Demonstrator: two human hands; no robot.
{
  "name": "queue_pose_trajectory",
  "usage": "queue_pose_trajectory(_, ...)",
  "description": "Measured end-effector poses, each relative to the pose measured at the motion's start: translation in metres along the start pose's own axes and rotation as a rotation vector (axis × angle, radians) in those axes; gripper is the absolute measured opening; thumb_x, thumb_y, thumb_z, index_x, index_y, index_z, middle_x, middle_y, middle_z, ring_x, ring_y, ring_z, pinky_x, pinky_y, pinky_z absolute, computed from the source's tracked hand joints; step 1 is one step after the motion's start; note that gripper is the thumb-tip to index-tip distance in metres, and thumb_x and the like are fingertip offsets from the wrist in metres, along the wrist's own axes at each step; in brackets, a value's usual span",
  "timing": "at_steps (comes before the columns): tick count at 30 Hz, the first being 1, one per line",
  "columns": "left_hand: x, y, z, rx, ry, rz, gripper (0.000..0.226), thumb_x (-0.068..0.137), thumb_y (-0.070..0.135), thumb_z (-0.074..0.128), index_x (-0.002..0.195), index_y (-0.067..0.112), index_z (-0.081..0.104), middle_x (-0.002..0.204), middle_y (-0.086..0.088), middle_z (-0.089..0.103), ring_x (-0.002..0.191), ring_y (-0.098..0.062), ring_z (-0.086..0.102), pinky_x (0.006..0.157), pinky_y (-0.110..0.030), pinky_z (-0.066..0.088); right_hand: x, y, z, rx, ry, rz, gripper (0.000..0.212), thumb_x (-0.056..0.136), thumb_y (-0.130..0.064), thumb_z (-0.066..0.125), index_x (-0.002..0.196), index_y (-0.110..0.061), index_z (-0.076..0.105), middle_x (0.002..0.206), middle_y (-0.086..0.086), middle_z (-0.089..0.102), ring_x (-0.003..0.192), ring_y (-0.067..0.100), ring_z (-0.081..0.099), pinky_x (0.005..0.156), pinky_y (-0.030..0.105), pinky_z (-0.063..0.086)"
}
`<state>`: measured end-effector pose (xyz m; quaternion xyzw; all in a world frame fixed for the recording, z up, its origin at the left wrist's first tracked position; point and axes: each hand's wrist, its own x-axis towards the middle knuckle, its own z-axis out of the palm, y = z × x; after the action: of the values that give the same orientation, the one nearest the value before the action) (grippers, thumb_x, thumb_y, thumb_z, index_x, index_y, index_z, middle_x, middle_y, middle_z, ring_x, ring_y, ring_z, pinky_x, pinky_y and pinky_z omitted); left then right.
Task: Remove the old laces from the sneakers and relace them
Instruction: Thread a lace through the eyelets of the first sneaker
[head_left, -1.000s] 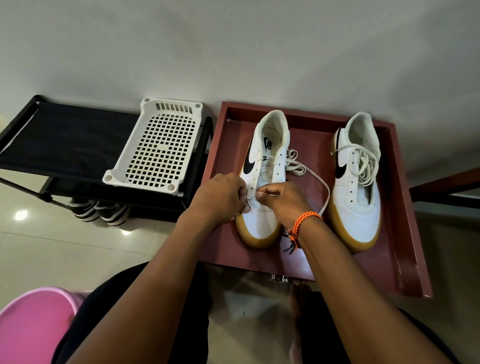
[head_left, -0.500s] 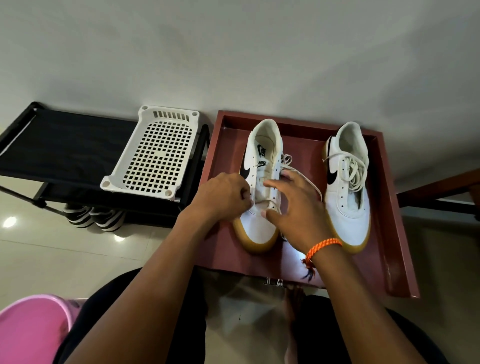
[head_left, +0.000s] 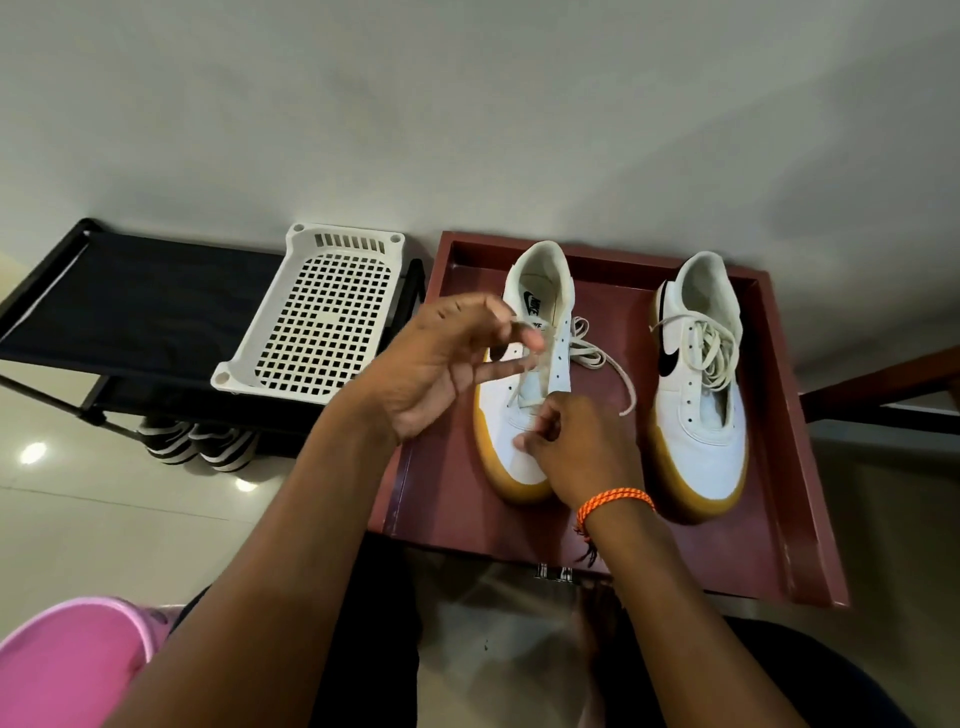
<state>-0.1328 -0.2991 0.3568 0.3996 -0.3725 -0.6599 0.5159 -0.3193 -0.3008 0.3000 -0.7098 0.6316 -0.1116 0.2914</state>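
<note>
Two white sneakers with gum soles stand on a dark red tray (head_left: 769, 545). The left sneaker (head_left: 506, 415) has only its lowest eyelets threaded. Its cream lace (head_left: 597, 353) trails loose onto the tray to the right. My left hand (head_left: 441, 364) is raised over this shoe's left side and pinches a blurred stretch of lace between thumb and fingertips. My right hand (head_left: 576, 447) sits low on the shoe's vamp with curled fingers pinching the lace near the bottom eyelets. The right sneaker (head_left: 698, 384) stands alone, its own lace (head_left: 711, 343) loosened and bunched over the tongue.
A white perforated plastic basket (head_left: 317, 322) lies on a black fabric rack (head_left: 140, 306) left of the tray. Striped sandals (head_left: 197, 447) sit under the rack on the tiled floor. A pink tub (head_left: 67, 665) is at the lower left. A wall rises behind.
My left hand has lifted off the shoe's side and drawn lace upward. My right hand has come back from over the tongue to the lowest eyelets and closed on the lace.
</note>
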Motion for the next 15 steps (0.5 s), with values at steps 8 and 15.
queue_pose_trajectory(8,-0.002,0.016,-0.016,-0.530,-0.001,-0.008,0.007,0.097,0.015,0.055,0.096,0.013,0.061,0.088,-0.009,0.070,0.065,-0.020,0.073,0.049,-0.025,0.059,0.004,0.002,-0.004,0.046,-0.043,-0.015,0.028,0.079,-0.032,0.088,0.074,-0.023,0.062,0.074,-0.011,0.065,0.077,0.013,0.064,0.073,0.036,0.056)
queue_pose_trajectory(15,0.010,-0.044,-0.018,1.379,0.122,-0.380,0.047,0.101,0.067,0.053,0.078,0.027,0.062,0.080,-0.002,0.071,0.070,-0.027,0.070,0.071,-0.037,0.057,0.012,0.007,-0.008,0.117,-0.111,-0.005,0.029,0.076,-0.031,0.091,0.070,-0.020,0.064,0.061,-0.008,0.063,0.064,0.013,0.062,0.069,0.038,0.057)
